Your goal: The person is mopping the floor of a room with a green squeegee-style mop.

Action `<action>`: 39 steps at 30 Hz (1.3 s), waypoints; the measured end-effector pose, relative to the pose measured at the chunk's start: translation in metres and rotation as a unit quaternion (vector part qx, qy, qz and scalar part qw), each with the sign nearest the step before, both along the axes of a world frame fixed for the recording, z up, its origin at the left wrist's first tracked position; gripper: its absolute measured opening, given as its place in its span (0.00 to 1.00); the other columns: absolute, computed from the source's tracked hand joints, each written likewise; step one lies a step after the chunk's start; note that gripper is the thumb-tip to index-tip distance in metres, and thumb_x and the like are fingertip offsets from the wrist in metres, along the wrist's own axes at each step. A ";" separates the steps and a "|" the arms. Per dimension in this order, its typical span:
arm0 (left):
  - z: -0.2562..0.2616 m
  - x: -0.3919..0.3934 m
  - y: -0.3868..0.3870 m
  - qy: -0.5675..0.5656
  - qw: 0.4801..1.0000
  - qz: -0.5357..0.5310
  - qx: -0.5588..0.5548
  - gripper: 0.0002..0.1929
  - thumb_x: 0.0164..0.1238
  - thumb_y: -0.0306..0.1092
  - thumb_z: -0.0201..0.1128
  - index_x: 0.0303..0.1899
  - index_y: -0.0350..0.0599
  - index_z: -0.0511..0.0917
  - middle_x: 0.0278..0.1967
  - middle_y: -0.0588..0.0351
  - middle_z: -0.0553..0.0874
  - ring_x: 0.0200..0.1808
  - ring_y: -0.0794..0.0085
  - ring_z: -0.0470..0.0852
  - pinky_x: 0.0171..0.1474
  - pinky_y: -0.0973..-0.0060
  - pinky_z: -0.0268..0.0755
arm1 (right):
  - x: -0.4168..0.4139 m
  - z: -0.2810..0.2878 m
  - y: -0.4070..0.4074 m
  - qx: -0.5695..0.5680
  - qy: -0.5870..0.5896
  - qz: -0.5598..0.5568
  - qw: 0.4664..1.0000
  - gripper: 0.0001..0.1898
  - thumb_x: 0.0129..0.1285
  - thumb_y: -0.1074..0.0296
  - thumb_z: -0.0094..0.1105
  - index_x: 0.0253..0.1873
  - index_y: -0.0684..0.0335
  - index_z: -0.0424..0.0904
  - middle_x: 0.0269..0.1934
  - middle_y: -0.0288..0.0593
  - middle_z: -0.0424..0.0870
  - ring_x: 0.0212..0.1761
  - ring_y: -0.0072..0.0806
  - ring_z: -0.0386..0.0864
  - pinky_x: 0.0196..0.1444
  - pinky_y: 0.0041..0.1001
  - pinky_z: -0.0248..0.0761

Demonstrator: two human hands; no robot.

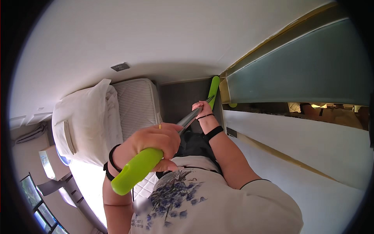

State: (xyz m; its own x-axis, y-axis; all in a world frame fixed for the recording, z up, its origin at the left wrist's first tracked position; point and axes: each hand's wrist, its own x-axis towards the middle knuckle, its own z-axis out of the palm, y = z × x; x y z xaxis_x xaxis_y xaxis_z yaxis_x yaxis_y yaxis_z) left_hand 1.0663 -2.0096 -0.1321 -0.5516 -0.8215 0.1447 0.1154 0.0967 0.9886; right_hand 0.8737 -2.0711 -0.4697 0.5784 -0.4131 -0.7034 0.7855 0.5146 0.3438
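Observation:
My left hand (155, 140) is closed around the upper part of a long grey pole (188, 120), just beyond its bright green handle end (137, 171). Lower on the same pole, my right hand (203, 108) is wrapped around it. At the far end, a long narrow green head (215, 84) rests on the dark floor (184, 93), by the foot of the wall and the cabinet corner. It looks like a floor mop or broom; its underside is hidden. The pole slants across in front of my body.
To the left stands a bed with a striped mattress (136, 102) and white bedding (84, 122). A wall with a dark socket plate (120, 66) runs behind. On the right is a cabinet with a glossy grey-green panel (301, 64) and a reflective strip (336, 114). A window (43, 210) is at the lower left.

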 end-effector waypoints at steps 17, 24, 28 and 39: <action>0.027 -0.060 -0.082 -0.106 0.988 0.102 -0.045 0.15 0.55 0.33 0.68 0.24 0.43 0.67 0.21 0.59 0.74 0.26 0.71 0.71 0.40 0.69 0.70 | 0.008 0.009 -0.075 -0.046 -0.044 0.006 0.998 0.11 0.51 0.75 0.45 0.18 0.57 0.56 0.16 0.36 0.67 0.20 0.27 0.71 0.26 0.25 0.70; 0.041 -0.068 -0.091 -0.127 0.976 0.172 -0.033 0.09 0.56 0.29 0.65 0.25 0.39 0.72 0.23 0.59 0.77 0.25 0.79 0.72 0.30 0.82 0.65 | 0.028 -0.007 -0.086 0.020 0.027 0.011 0.999 0.08 0.51 0.75 0.43 0.20 0.59 0.60 0.17 0.39 0.69 0.16 0.29 0.68 0.25 0.24 0.69; 0.048 -0.061 -0.082 -0.111 0.966 0.234 0.019 0.08 0.57 0.27 0.63 0.26 0.39 0.71 0.25 0.57 0.78 0.27 0.78 0.72 0.33 0.82 0.66 | 0.049 0.011 -0.077 0.067 -0.034 0.074 0.994 0.09 0.52 0.76 0.43 0.20 0.58 0.60 0.17 0.36 0.68 0.17 0.27 0.69 0.25 0.22 0.70; 0.063 -0.071 -0.061 -0.177 0.977 0.120 -0.006 0.17 0.51 0.37 0.71 0.22 0.45 0.67 0.19 0.60 0.74 0.24 0.73 0.71 0.40 0.70 0.68 | 0.052 0.028 -0.040 0.061 -0.158 0.029 0.985 0.08 0.48 0.75 0.44 0.19 0.58 0.59 0.15 0.36 0.66 0.17 0.30 0.71 0.23 0.25 0.72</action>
